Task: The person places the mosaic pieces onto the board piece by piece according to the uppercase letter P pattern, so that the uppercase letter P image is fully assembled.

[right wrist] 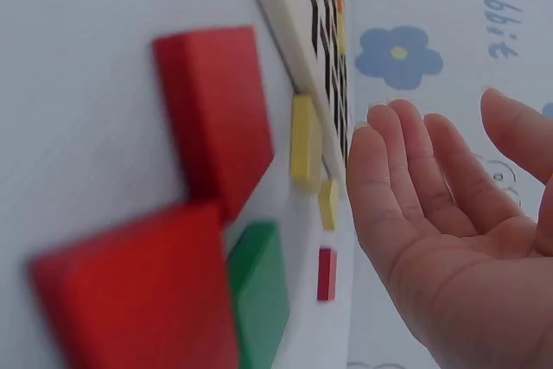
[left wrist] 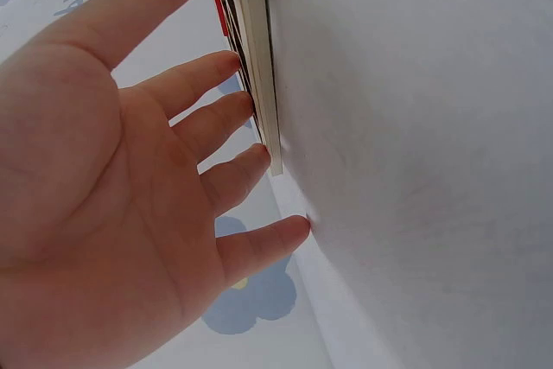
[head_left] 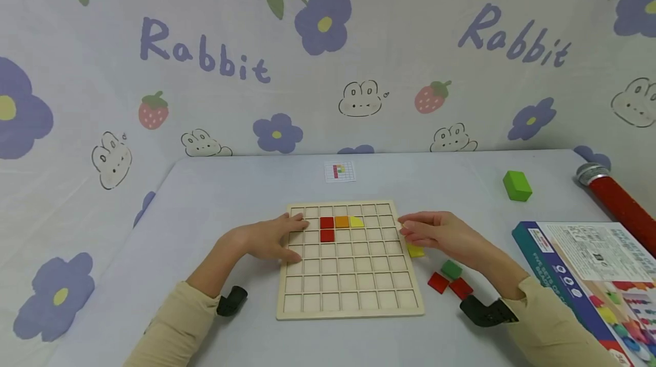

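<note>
A square wooden grid board (head_left: 302, 310) lies in the middle of the table. Set in its upper cells are a red tile (head_left: 327, 223), another red tile (head_left: 327, 235) below it, an orange tile (head_left: 341, 221) and a yellow rounded tile (head_left: 356, 221). My left hand (head_left: 269, 239) rests with spread fingers on the board's left edge, as the left wrist view also shows. My right hand (head_left: 435, 233) is at the board's right edge, its fingers extended and nothing in them. Beneath it a yellow tile (head_left: 415, 251) is partly hidden. Nearby lie a green tile (head_left: 451, 269) and red tiles (head_left: 438, 282).
A small printed pattern card (head_left: 340, 172) lies beyond the board. To the right are a green block (head_left: 517, 186), a boxed bead set (head_left: 574, 276) and a red microphone (head_left: 622, 202). A rabbit-and-flower patterned cloth (head_left: 220, 105) hangs behind the table.
</note>
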{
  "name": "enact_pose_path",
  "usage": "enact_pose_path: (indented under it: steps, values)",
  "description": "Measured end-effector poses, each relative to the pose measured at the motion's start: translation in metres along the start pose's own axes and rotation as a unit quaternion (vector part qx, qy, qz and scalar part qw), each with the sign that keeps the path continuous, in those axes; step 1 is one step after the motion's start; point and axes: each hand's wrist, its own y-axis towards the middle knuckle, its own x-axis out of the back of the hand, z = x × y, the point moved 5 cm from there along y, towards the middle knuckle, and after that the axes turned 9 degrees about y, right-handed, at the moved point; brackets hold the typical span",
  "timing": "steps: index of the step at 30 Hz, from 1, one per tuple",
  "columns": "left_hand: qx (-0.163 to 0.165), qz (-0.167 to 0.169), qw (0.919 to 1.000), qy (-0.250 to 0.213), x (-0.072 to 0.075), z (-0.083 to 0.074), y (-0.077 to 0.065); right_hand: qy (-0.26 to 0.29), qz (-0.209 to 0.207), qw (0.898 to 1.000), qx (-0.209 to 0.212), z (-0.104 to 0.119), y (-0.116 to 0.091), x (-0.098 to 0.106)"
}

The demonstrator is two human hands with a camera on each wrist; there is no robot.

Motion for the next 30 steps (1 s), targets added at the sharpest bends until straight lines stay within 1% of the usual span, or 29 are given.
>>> enact_pose_path:
  steps: [7, 12, 17, 21, 25, 30]
  values:
    - [-0.002, 0.002, 1.0000, -0.003, 0.000, -0.001, 0.001, -0.027, -0.038, 0.999, -0.012, -0.012, -0.026, 0.021]
    - [-0.002, 0.001, 1.0000, -0.006, 0.001, -0.001, 0.000, -0.052, -0.042, 0.998, -0.011, -0.021, -0.040, 0.032]
    - [-0.002, 0.001, 1.0000, -0.009, 0.000, -0.002, 0.002, -0.105, -0.049, 0.993, -0.016, -0.027, -0.052, 0.040]
    - [0.003, 0.004, 1.0000, -0.009, -0.001, -0.002, 0.003, -0.124, -0.040, 0.991, -0.017, -0.028, -0.060, 0.043]
    - [0.005, 0.004, 1.0000, -0.005, -0.001, -0.003, 0.004, -0.126, -0.014, 0.992, -0.012, -0.027, -0.064, 0.044]
    - [0.006, 0.003, 1.0000, -0.007, 0.000, -0.001, 0.002, -0.157, 0.021, 0.987, 0.015, -0.026, -0.062, 0.040]
